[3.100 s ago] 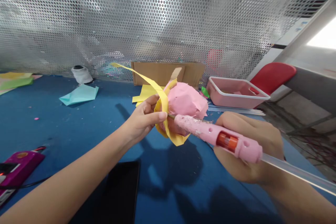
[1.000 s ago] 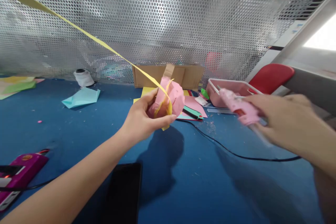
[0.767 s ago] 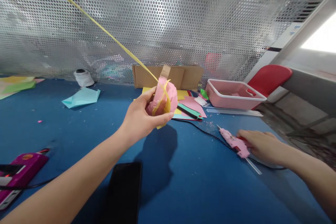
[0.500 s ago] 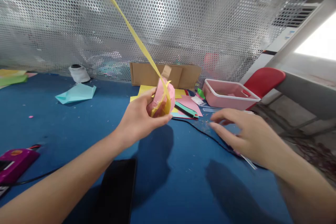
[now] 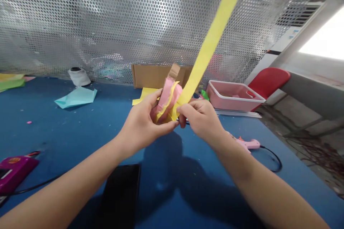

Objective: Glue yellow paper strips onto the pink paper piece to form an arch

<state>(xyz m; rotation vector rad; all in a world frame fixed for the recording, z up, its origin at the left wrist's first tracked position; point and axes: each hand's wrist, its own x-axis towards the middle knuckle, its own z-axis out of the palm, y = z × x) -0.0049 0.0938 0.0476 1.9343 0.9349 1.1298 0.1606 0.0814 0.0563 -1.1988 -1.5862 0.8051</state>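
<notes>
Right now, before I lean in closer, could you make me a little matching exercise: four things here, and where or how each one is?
Things
1. yellow strip
2. pink glue gun
3. light-blue paper
4. red chair

Where or how
A. lying on the table, black cord attached
B. pinched by the right hand
C. beyond the table's edge
D. on the table, picture's left

Pairs: 1-B, 2-A, 3-D, 4-C

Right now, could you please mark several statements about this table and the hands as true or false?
1. The left hand holds the pink paper piece. True.
2. The right hand grips the glue gun. False: it pinches the yellow strip; the glue gun lies on the blue table.
3. The turquoise paper is left of both hands. True.
4. The pink basket stands left of the hands. False: it stands to their right.
</notes>
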